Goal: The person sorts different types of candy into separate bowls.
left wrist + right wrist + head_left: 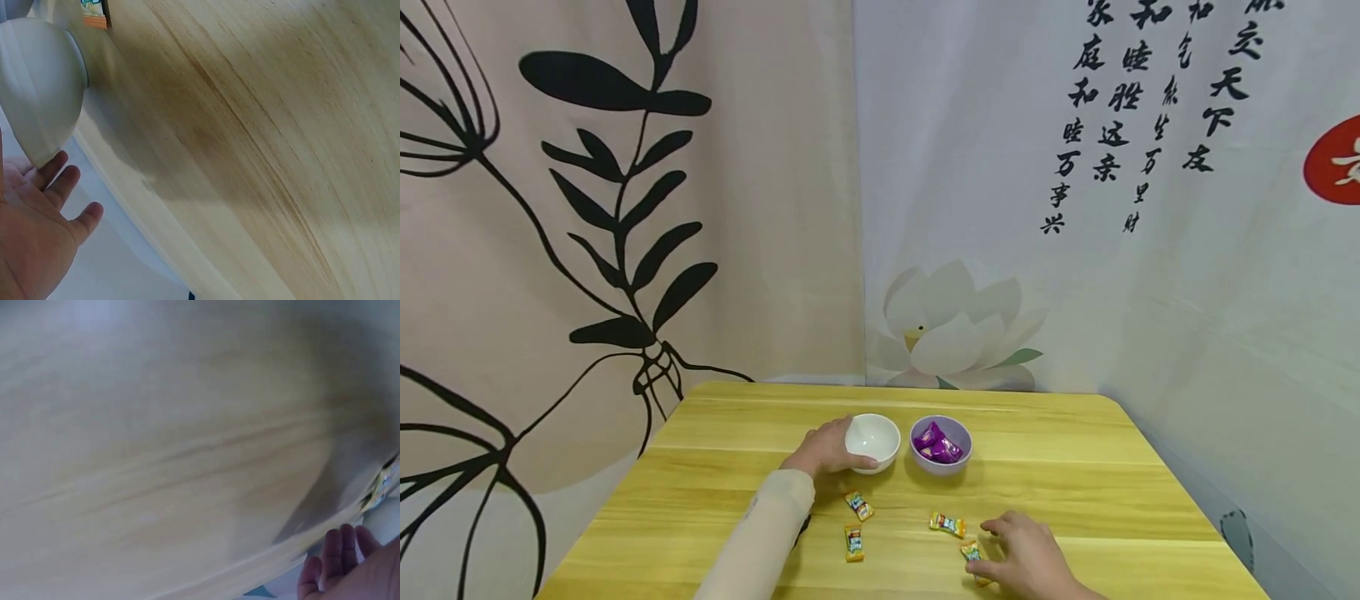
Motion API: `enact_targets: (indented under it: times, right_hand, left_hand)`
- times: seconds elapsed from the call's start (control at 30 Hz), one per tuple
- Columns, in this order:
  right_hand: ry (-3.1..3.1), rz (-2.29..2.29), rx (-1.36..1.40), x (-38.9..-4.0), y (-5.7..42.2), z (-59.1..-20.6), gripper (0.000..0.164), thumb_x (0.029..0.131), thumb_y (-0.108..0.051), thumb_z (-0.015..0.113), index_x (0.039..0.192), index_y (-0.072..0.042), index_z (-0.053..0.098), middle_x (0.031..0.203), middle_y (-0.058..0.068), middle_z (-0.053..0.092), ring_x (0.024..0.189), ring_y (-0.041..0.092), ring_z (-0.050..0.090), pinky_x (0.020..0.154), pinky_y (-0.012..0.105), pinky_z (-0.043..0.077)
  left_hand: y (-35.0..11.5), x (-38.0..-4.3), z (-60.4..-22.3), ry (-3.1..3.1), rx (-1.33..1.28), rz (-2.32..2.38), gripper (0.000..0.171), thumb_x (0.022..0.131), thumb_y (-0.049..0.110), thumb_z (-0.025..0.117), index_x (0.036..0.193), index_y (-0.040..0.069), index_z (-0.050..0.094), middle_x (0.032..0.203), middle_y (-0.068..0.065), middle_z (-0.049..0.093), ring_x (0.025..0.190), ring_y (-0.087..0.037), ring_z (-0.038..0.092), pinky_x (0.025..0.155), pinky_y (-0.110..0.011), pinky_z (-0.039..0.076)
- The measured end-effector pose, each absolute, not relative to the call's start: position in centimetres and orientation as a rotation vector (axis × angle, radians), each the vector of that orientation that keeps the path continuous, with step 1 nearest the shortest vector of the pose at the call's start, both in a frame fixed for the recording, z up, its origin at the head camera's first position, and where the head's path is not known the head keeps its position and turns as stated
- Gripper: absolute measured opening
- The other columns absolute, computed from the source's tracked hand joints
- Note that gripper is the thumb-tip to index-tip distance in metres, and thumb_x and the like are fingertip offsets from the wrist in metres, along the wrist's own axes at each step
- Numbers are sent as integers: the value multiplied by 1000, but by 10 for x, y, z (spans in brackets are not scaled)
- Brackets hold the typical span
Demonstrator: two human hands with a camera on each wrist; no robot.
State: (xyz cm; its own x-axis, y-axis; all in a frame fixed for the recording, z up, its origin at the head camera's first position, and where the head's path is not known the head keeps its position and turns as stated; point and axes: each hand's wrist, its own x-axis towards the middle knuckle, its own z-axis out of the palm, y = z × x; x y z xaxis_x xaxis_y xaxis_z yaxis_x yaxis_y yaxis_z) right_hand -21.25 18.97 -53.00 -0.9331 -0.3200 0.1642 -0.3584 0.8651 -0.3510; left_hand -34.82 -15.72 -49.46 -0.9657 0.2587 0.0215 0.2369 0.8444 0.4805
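My left hand [829, 448] holds the white bowl [880, 435] at its left side, with the thumb along the front and fingers at the back rim. In the left wrist view, fingertips [61, 157] meet the bowl's [44, 81] rim while other fingers stick out loosely. At the front right, my right hand [1026, 554] hovers with thumb and forefinger spread on either side of a yellow-wrapped candy [972, 552]; its thumb tip overlaps the wrapper. Just left of it lies another yellow-wrapped candy [947, 524].
Right of the white bowl stands a lilac bowl [942, 468] containing purple-wrapped candies [942, 446]. Two more yellow-wrapped candies, one upper [859, 505] and one lower [854, 543], lie before the white bowl. The wooden table [1097, 475] ends at a printed cloth [955, 167] behind.
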Motion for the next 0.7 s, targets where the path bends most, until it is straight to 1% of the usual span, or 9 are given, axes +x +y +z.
enact_targets:
  times: [0.07,0.13,0.3,0.43,0.57,0.7]
  right_hand:
    - [-2942,527,562,-211,190,-533,72,69,-71,75,111,-12,73,101,-2,63,95,23,60,76,43,43]
    - [-2935,496,596,-211,191,-535,71,69,-69,75,110,-12,72,101,-2,63,94,24,60,74,42,42]
    - [-2880,470,658,-215,196,-539,51,76,-55,78,105,-14,74,99,-4,63,92,22,61,73,42,44]
    - [-2821,455,711,-217,200,-540,39,80,-47,78,103,-16,75,99,-5,63,90,19,61,71,38,43]
    - [-2791,439,794,-219,203,-541,34,82,-44,77,107,-20,75,99,-8,62,88,15,59,69,34,41]
    - [-2779,442,873,-223,205,-543,35,85,-41,76,115,-23,74,103,-7,61,91,15,58,70,33,40]
  left_hand:
    - [-157,-349,-494,2973,399,767,103,71,62,81,145,1,44,133,-16,58,122,-35,53,101,-61,36]
    - [-157,-349,-494,2975,398,769,103,70,61,82,145,1,44,133,-16,58,121,-35,53,101,-61,36]
    - [-157,-350,-495,2972,396,770,104,70,61,82,146,1,43,133,-17,58,122,-36,53,102,-61,36]
    - [-157,-351,-496,2972,408,779,104,70,60,82,146,1,43,132,-17,58,122,-36,52,102,-61,35]
    - [-157,-351,-497,2969,412,795,104,70,60,83,146,0,43,133,-17,58,122,-37,52,102,-61,35]
    - [-158,-351,-499,2963,399,799,105,69,60,83,146,2,43,133,-17,57,123,-36,52,103,-60,35]
